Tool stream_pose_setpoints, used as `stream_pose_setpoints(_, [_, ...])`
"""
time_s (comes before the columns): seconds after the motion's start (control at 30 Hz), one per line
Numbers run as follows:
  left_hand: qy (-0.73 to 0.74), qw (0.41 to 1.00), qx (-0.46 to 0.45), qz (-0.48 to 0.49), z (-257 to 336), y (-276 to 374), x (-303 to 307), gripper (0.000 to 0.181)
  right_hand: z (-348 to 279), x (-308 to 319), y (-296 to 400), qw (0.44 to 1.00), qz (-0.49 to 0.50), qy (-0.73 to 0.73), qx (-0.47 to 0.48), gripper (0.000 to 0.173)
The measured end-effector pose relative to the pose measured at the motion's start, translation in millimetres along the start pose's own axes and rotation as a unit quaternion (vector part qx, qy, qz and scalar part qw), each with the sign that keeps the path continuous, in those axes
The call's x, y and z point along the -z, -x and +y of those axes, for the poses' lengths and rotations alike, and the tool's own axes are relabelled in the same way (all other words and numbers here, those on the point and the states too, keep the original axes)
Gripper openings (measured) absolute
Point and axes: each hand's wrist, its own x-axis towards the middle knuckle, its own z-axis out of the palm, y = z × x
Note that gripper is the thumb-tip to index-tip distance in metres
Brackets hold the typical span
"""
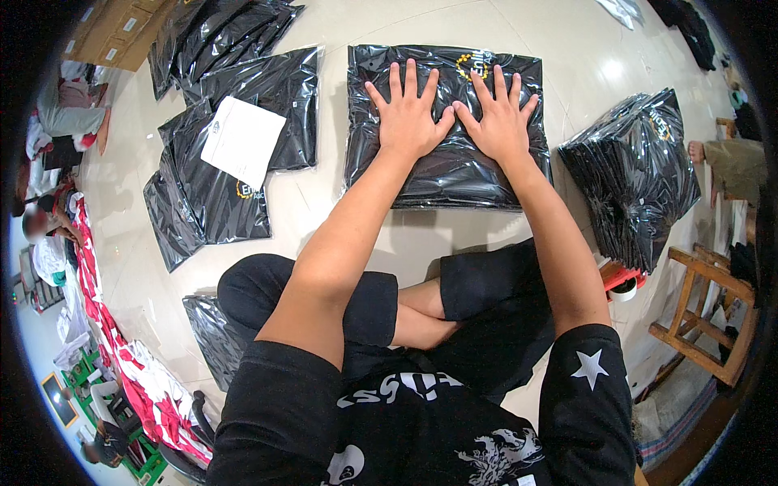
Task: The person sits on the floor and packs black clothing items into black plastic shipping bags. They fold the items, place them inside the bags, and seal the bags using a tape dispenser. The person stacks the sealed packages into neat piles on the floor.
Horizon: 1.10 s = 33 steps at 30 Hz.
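Observation:
A stack of black folded garments in clear plastic bags point(456, 182) lies flat on the tiled floor in front of me, with a printed logo near its far edge. My left hand point(410, 118) rests palm down on the left half, fingers spread. On the right half lies my right hand point(499, 121), also flat with its fingers apart. The thumbs point towards each other, close but with a small gap. Neither hand grips anything. The palms hide part of the plastic and of the logo.
More bagged black garments point(261, 79) overlap at the left, with a white paper sheet point(243, 140) on them. A tall leaning pile point(632, 176) stands at the right, beside a red tray point(619, 278) and a wooden stool point(684, 304). Cardboard boxes point(118, 30) stand far left; other people sit around.

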Motion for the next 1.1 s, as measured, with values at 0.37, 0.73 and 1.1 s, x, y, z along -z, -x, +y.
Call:
stream_pose_setpoints(0.37, [-0.004, 1.000, 0.000, -0.005, -1.0, -1.0, -2.7, 0.067, -0.1, -3.9, 0.3, 1.000, 0.007, -0.001, -0.003, 0.062])
stream_pose_setpoints(0.73, [0.002, 1.000, -0.007, 0.017, -2.1, -0.8, -7.6, 0.065, 2.1, -10.2, 0.0, 1.000, 0.025, -0.003, 0.004, 0.061])
stream_pose_setpoints(1.1, [0.005, 1.000, -0.009, 0.020, -2.2, -1.1, -12.3, 0.065, 6.6, -17.0, 2.8, 0.999, 0.039, -0.001, 0.015, 0.062])
